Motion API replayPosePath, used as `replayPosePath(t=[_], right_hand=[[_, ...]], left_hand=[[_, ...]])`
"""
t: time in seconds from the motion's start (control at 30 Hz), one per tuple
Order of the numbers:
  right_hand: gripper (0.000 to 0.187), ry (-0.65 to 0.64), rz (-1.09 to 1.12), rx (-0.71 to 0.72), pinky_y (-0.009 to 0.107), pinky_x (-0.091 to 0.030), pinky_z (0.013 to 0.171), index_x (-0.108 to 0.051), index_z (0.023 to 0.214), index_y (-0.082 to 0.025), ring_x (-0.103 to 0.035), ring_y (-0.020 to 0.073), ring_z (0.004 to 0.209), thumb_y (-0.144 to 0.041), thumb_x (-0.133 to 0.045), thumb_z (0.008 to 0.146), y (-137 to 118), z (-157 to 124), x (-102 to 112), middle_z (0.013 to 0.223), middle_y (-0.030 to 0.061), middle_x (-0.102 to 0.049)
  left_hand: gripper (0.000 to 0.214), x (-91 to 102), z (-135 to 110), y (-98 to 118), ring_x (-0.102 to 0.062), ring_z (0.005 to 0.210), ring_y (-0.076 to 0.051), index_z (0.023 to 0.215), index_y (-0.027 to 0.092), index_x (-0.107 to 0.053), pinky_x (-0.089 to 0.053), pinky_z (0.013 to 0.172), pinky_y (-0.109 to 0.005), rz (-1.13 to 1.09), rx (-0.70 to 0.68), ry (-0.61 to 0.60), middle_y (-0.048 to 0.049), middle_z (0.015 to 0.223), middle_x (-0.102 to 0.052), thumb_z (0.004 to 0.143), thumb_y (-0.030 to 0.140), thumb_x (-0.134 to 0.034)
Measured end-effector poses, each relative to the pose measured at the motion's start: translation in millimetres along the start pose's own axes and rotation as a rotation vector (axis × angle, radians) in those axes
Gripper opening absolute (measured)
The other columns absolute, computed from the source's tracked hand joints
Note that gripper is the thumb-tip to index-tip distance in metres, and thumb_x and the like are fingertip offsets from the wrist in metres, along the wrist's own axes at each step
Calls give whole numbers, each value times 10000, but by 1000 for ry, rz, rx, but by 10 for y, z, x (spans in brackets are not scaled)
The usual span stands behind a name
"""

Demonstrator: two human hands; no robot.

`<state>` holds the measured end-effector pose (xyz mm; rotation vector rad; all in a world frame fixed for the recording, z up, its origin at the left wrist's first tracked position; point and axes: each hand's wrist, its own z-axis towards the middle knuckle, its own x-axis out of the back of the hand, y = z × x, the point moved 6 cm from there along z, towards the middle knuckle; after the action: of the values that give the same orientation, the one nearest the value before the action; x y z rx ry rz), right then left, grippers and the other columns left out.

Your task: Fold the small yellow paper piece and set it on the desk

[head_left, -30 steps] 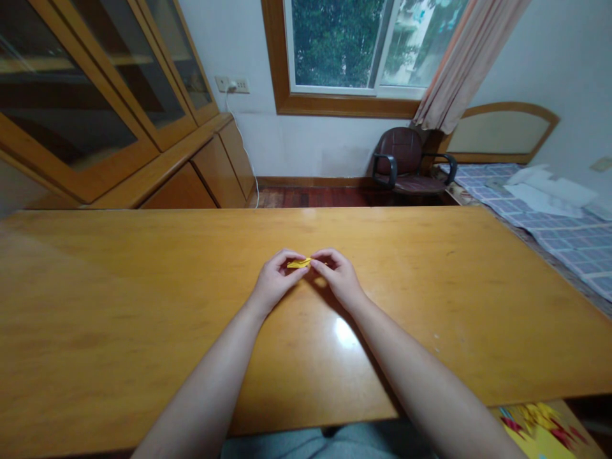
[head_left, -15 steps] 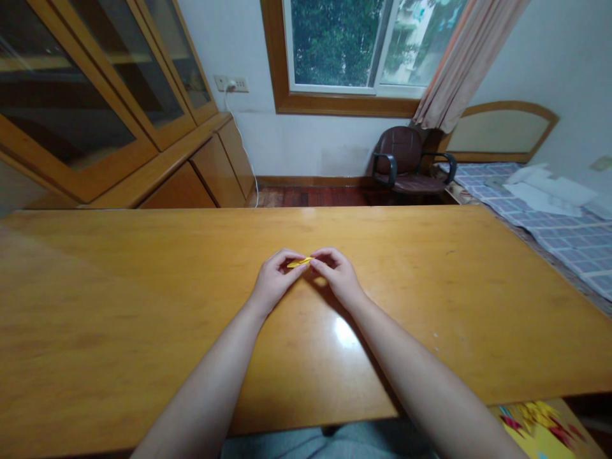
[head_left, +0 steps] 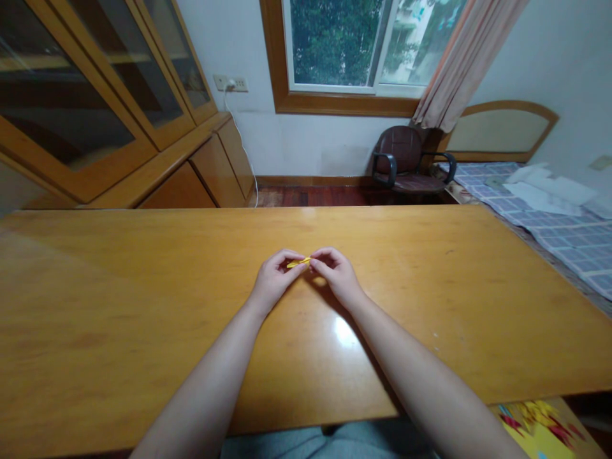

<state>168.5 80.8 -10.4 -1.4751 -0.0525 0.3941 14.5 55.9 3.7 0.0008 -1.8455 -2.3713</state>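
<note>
Yellow piece (head_left: 297, 262) at 12 o'clock over desk (head_left: 143, 287), pinched by fingertips of left hand (head_left: 274, 278) and right hand (head_left: 339, 274). Long axis roughly 8:30–2:30; cannot tell which end leads.

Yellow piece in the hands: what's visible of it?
The yellow piece is slim and looks like folded paper, though that's not certain. Its visible part slants slightly, right end higher in the picture, over the table. The left hand and right hand pinch it and partly hide it.
</note>
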Motion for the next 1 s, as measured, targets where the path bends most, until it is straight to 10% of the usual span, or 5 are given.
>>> replayPosePath(t=[1.0], right_hand=[[174,9,-133,50,279,-502,719,-679,846,-209,-624,157,760,-334,-740,741,-53,-9,16,825,11,-703]], left_hand=[[227,-6,-8,-90,-627,779,-155,824,179,-691,-494,765,-276,-192,174,2,-14,809,-686,689,330,-791]])
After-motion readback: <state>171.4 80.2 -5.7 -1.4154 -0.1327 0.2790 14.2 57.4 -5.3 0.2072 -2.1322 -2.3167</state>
